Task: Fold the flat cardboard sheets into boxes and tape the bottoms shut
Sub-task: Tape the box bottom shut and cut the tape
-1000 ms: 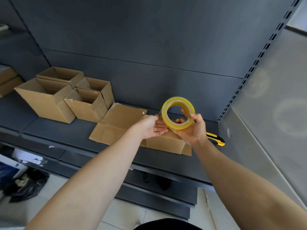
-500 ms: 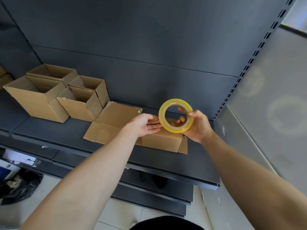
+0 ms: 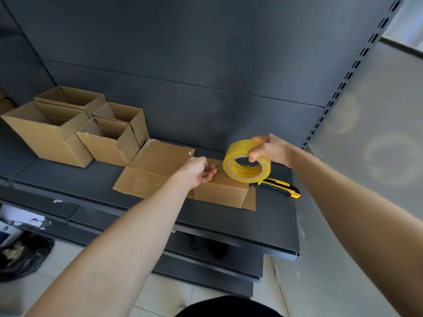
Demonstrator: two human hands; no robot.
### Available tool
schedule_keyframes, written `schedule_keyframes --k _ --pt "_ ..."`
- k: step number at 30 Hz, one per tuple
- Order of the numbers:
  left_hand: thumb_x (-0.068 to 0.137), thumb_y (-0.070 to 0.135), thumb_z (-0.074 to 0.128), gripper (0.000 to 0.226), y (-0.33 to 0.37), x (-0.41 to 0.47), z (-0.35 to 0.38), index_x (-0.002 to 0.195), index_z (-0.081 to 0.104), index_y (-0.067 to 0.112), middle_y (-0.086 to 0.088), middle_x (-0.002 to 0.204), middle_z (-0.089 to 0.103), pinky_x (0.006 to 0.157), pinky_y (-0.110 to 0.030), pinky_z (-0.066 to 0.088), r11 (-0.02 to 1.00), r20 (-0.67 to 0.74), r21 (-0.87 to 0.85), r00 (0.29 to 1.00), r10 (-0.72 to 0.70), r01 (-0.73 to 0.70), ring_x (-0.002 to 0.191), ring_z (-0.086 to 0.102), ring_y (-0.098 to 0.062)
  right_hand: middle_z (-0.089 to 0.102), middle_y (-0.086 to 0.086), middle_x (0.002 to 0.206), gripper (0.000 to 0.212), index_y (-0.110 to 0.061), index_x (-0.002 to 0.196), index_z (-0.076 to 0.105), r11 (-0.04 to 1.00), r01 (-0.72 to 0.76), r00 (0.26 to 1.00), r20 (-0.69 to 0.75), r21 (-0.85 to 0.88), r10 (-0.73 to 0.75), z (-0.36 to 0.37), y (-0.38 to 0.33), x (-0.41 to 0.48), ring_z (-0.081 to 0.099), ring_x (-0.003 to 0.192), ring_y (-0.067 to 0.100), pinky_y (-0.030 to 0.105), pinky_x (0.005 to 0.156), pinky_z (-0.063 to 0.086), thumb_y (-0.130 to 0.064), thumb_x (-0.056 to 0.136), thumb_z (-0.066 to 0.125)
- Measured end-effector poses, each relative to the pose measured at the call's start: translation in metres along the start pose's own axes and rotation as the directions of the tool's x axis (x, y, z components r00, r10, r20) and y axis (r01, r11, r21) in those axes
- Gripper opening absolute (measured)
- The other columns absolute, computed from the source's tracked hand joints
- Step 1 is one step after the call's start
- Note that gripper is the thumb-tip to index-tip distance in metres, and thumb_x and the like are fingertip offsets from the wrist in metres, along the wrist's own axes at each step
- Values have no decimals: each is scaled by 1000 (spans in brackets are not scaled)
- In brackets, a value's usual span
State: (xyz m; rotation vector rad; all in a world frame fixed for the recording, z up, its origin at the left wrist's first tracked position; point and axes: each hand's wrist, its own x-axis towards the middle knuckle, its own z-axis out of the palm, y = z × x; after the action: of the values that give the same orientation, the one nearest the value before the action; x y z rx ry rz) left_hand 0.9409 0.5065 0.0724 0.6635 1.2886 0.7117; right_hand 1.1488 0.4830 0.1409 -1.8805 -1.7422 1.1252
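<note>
head view: the right hand (image 3: 269, 149) has its fingers curled over the top rim of the tape roll (image 3: 237, 148), with the thumb hooked at the core. it holds the roll on edge just above the small box (image 3: 219, 191). the left hand (image 3: 199, 172) is at the box's top, just left of the roll, with its fingers loosely curled and the palm turned toward the roll. whether they pinch a clear tape end or touch the cardboard cannot be told.

the box lies directly under both sets of fingers on the shelf (image 3: 229, 225), with a side flap splayed flat below the right fingers. its long axis runs left to right along the shelf. the roll's hole faces the camera, so tape would likely pay off sideways along the box top.

the box is probably light and fairly stiff, but hollow, so it may slide or dent under a hard press. it is best held by a flat palm on top beside the seam. the roll looks rigid and smooth, and a grip through the core suits it. the tape itself is likely thin and clingy, so its end wants a firm pinch.

a flat sheet (image 3: 155, 165) lies left of the left fingers, with open boxes (image 3: 45, 133) well beyond it. a knife (image 3: 282, 188) lies on the shelf below the right fingers.
</note>
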Motion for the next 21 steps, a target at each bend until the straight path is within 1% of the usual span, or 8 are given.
schedule_keyframes --k 3,7,9,11,13,17,19,21 --pt "92 -4 31 17 -2 0 3 82 42 3 -12 73 53 48 -24 41 998 -7 -55 1000 9 -9 58 52 -20 65 8 91 22 -23 83 64 987 -37 999 2 -157 38 6 -8 3 61 87 24 36 77 52 -24 63 72" --pt "99 6 33 16 5 3 -17 86 43 7 -8 72 49 43 -19 39 988 -116 -141 992 45 -61 56 45 -13 60 1 89 35 -29 92 58 945 -65 998 -23 -320 61 15 -19 6 59 80 17 28 60 49 -35 60 72" --pt "100 8 35 17 16 6 -36 86 45 8 -6 73 49 47 -18 38 991 -166 -19 978 128 -133 56 44 -11 57 -1 89 42 -33 95 54 922 -68 998 -25 -380 64 20 -27 8 58 79 17 29 60 51 -41 58 71" --pt "100 11 35 19 25 6 -52 86 47 11 -3 74 50 49 -19 38 967 -190 170 957 219 -188 58 44 -10 55 -4 89 48 -36 95 51 893 -53 998 -9 -446 55 28 -37 11 59 81 19 35 67 56 -47 52 69" --pt "100 12 34 19 26 7 -60 87 48 11 -4 76 51 50 -20 39 929 -184 319 950 252 -185 60 45 -11 53 -6 88 51 -39 96 50 871 -45 999 -2 -490 51 33 -46 14 59 83 20 38 71 57 -50 49 68" --pt "102 12 34 17 9 12 -63 91 48 8 -5 76 52 51 -23 38 918 -153 375 968 199 -129 60 46 -13 53 -5 89 49 -39 95 51 859 -53 998 -11 -510 55 35 -47 14 58 82 19 34 66 54 -48 49 68" --pt "101 11 33 13 5 16 -62 102 46 8 -5 76 52 50 -23 37 914 -158 387 968 193 -120 59 45 -13 53 -5 92 57 -40 105 54 864 -63 998 -21 -500 60 35 -46 13 57 81 18 32 65 54 -48 51 68" --pt "101 12 33 17 2 22 -61 111 46 6 -6 74 50 48 -24 35 892 -155 440 969 192 -107 57 43 -14 55 -2 97 65 -40 114 54 867 -70 998 -34 -493 61 36 -45 12 58 83 19 34 67 56 -48 52 68"
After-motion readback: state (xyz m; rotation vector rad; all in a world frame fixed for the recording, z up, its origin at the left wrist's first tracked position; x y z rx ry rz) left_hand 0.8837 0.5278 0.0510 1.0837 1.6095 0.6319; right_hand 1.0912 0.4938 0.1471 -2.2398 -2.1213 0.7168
